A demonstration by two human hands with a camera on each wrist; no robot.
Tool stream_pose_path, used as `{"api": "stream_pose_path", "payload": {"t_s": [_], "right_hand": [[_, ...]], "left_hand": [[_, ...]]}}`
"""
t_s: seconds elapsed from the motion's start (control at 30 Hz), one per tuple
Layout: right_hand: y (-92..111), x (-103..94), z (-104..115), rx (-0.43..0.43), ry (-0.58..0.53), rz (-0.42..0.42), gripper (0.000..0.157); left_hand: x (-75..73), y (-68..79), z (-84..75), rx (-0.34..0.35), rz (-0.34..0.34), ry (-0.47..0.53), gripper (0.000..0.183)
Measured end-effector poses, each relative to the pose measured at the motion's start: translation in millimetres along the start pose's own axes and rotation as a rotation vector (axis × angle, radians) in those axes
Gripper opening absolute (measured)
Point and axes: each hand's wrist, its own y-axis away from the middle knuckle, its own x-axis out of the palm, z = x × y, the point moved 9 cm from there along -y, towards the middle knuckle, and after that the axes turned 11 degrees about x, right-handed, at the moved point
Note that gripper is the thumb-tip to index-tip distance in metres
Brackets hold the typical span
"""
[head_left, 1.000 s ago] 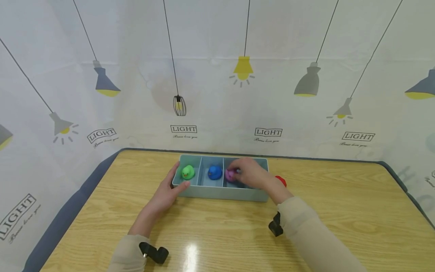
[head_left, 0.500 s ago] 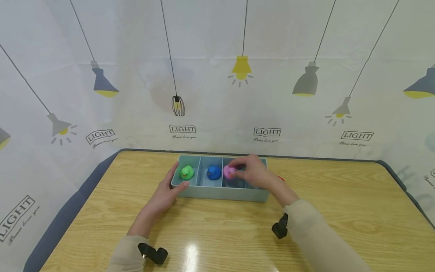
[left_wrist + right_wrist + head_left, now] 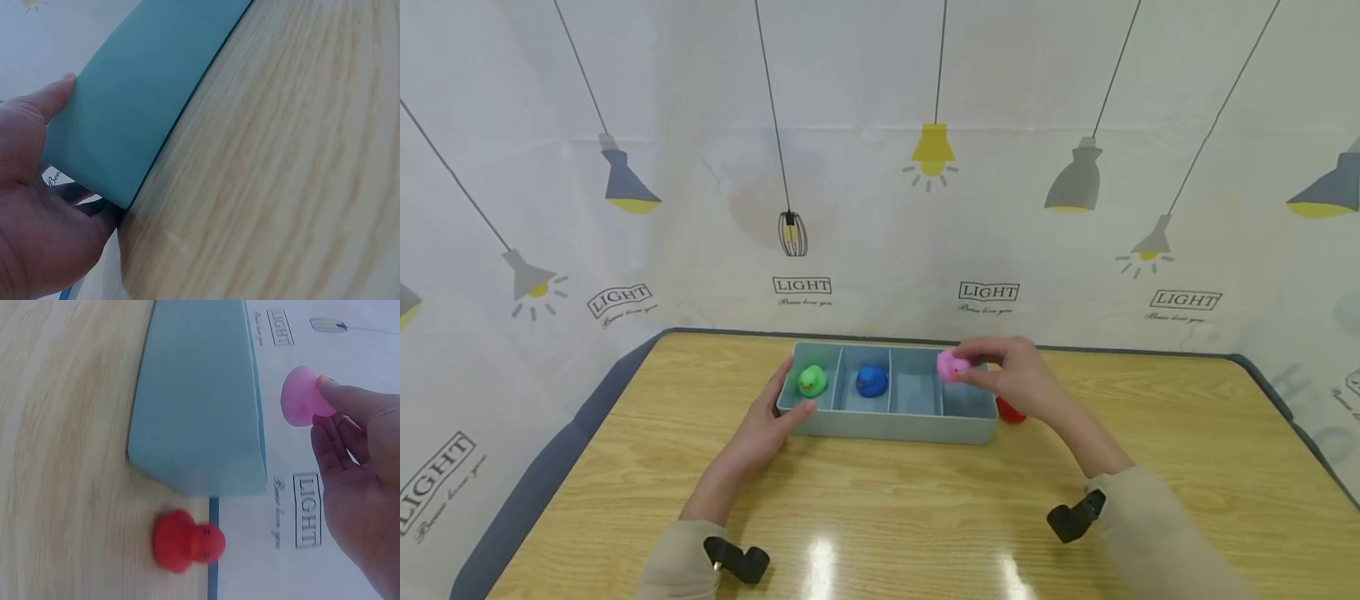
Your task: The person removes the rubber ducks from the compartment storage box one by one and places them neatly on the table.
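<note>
A long blue-green box (image 3: 895, 427) with dividers stands near the table's far edge. In its leftmost compartment sits a green rubber duck (image 3: 812, 382), and a blue rubber duck (image 3: 872, 381) is in the compartment beside it. My right hand (image 3: 1018, 379) pinches a pink rubber duck (image 3: 951, 367) between thumb and fingers, above the right end of the box; the right wrist view shows this duck (image 3: 301, 397) higher than the rim. My left hand (image 3: 767, 429) grips the box's left end, thumb at the front rim (image 3: 59, 94) and fingers around the end wall.
A red rubber duck (image 3: 184, 540) stands on the wooden table (image 3: 880, 508) just beyond the box's right end, partly hidden by my right hand in the head view. A white curtain (image 3: 865, 183) printed with lamps hangs behind the table.
My right hand has lifted the pink duck out of the third compartment and carried it right, over the rightmost one. The left hand stays on the box.
</note>
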Motion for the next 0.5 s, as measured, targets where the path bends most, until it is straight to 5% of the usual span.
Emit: {"api": "stream_pose_path", "payload": {"t_s": [0.5], "right_hand": [[42.1,-55.1,-51.3,0.085,0.163,-0.079,0.031]], "left_hand": [[-1.6,-1.7,4.8,0.009,0.003,-0.026,0.081]]}}
